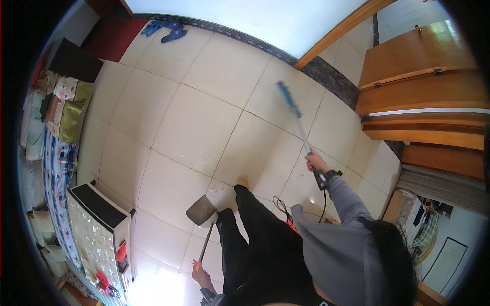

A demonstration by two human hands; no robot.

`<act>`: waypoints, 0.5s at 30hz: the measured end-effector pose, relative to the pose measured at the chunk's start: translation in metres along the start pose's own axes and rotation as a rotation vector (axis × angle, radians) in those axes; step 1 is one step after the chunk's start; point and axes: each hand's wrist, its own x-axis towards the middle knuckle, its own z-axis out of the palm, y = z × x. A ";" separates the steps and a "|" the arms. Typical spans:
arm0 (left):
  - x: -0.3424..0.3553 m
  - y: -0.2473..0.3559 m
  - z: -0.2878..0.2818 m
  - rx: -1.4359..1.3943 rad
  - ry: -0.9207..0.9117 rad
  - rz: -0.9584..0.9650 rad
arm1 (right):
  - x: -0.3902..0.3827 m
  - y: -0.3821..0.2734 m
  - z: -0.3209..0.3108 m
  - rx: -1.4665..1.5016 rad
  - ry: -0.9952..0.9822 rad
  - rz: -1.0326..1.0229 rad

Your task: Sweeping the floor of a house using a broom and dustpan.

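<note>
My left hand is closed round the thin handle of a long-handled dustpan. The grey pan lies at floor level beside my left foot. Small pale scraps are scattered on the tiles ahead of the pan, and more lie close to my feet. On the right, my stretched-out right hand grips the handle of a broom with blue bristles. Its head is out over the tiles toward the doorway, slightly blurred; whether it touches the floor I cannot tell.
Blue slippers lie by the far wall. At left stand a cabinet on wheels and a bed with folded cloths. A brown wooden door stands at right. A black cable hangs from my right wrist.
</note>
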 end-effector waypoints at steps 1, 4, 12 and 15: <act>0.002 0.002 0.002 -0.012 -0.016 -0.017 | 0.035 -0.002 -0.017 -0.014 0.014 0.007; 0.008 0.005 0.011 0.063 -0.010 -0.046 | 0.130 -0.007 -0.073 -0.305 0.158 -0.209; -0.006 0.017 0.029 0.040 0.011 -0.088 | 0.176 -0.077 -0.063 0.021 -0.454 -0.431; -0.015 0.019 0.030 0.035 0.025 -0.082 | 0.177 -0.101 0.021 -1.080 -0.157 -1.086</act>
